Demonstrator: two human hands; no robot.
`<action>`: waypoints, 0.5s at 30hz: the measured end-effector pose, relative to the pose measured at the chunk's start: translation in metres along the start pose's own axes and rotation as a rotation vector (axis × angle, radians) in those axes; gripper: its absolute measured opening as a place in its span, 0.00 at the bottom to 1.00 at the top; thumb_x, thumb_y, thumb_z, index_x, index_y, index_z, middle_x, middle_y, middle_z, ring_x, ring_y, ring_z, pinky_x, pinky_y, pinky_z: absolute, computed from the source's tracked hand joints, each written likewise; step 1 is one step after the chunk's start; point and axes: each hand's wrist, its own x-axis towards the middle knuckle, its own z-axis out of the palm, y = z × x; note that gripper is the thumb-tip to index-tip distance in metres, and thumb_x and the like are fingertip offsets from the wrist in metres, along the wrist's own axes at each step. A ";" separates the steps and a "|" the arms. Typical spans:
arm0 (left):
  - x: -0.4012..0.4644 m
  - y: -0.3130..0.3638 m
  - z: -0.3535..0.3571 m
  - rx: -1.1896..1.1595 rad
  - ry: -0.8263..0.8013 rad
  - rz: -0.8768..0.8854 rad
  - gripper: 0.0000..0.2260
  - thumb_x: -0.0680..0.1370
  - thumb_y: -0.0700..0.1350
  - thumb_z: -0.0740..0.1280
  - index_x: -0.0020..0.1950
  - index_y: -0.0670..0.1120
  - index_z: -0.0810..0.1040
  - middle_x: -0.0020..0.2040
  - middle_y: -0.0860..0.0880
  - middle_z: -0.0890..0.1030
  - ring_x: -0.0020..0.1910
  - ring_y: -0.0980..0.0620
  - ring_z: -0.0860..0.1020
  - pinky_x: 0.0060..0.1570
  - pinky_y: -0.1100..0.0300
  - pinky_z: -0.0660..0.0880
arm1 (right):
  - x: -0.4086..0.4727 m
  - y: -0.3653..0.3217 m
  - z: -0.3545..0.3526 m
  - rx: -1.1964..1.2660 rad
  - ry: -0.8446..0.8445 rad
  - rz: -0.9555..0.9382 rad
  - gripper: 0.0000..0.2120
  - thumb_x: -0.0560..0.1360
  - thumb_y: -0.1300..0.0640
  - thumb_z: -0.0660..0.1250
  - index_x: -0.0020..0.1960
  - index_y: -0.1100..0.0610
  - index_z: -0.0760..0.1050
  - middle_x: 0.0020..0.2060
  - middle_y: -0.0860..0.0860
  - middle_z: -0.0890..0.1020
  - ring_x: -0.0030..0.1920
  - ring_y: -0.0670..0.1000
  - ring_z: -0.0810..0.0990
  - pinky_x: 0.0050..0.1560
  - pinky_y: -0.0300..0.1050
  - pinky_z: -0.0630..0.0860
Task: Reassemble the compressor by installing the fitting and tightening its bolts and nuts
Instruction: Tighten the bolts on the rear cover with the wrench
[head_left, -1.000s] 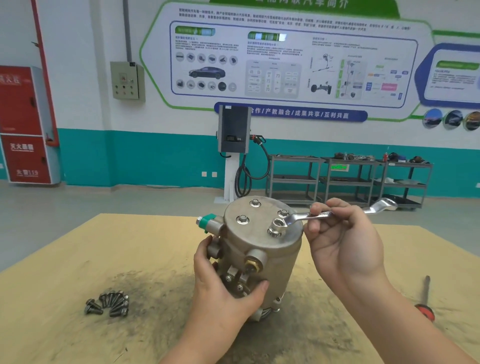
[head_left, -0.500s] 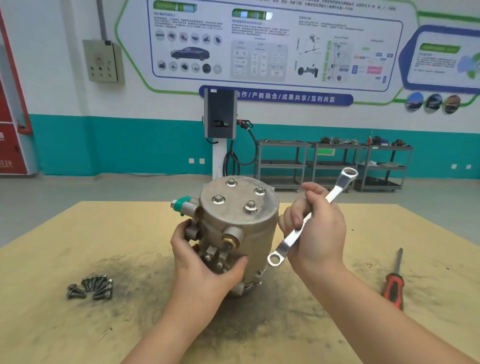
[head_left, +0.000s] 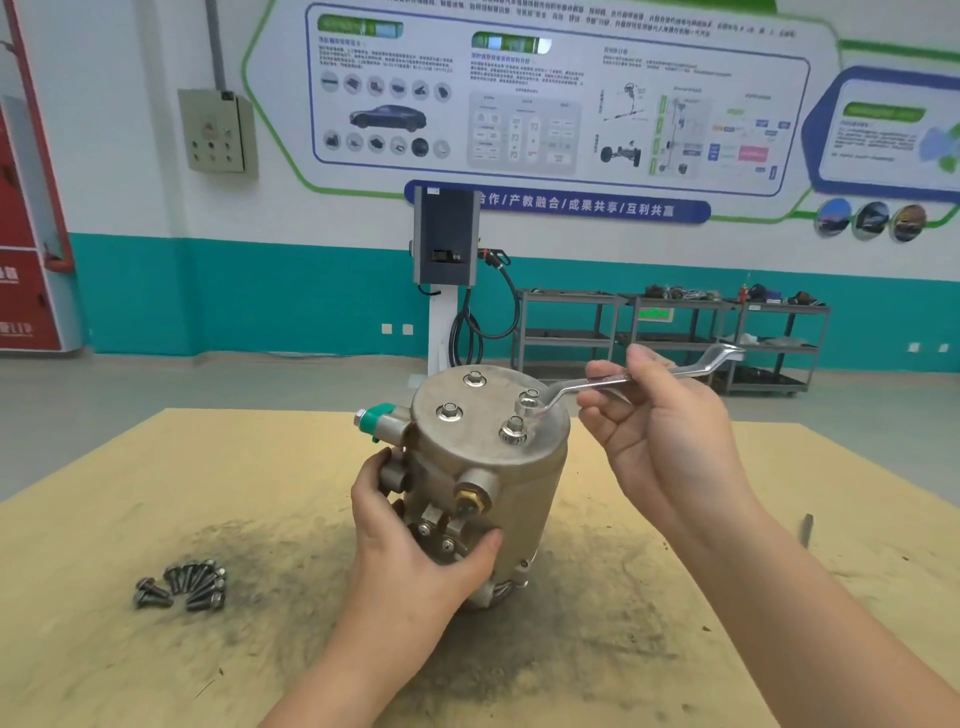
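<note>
Workshop bench (head_left: 156, 478), tan and soot-stained at frame centre, carries the compressor (head_left: 483, 478) upright. Left hand (head_left: 410, 551) grips its lower front housing. Right hand (head_left: 660, 426) pinches a ring wrench (head_left: 623, 382), whose ring sits on the upper-right lid bolt (head_left: 529, 397). Loose bolts (head_left: 182, 584) lie at lower left.

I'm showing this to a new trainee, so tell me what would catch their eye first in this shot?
The silver compressor standing upright mid-table draws the eye first, steadied by the left hand on its near side. Next, the right hand holds a ring wrench whose end sits on a bolt on the top cover. A pile of loose bolts lies on the table to the left.
</note>
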 end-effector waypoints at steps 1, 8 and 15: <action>0.000 -0.001 0.000 0.013 0.003 0.006 0.40 0.56 0.62 0.75 0.58 0.76 0.53 0.59 0.73 0.64 0.60 0.64 0.74 0.57 0.61 0.74 | 0.001 0.003 -0.001 -0.010 -0.015 -0.004 0.03 0.82 0.60 0.58 0.50 0.58 0.68 0.31 0.54 0.83 0.26 0.51 0.80 0.28 0.40 0.77; 0.000 -0.002 0.001 0.098 0.068 0.018 0.40 0.55 0.62 0.75 0.55 0.79 0.52 0.62 0.69 0.60 0.62 0.64 0.71 0.61 0.55 0.74 | 0.008 0.010 -0.008 -0.031 -0.105 0.004 0.04 0.82 0.61 0.57 0.48 0.58 0.68 0.31 0.54 0.82 0.26 0.52 0.79 0.28 0.41 0.77; 0.001 -0.004 0.003 0.091 0.056 0.038 0.41 0.56 0.59 0.77 0.54 0.80 0.52 0.58 0.76 0.60 0.59 0.66 0.72 0.53 0.67 0.72 | -0.005 0.022 -0.005 0.109 0.056 -0.129 0.07 0.82 0.67 0.53 0.52 0.56 0.65 0.27 0.51 0.79 0.22 0.49 0.73 0.25 0.38 0.73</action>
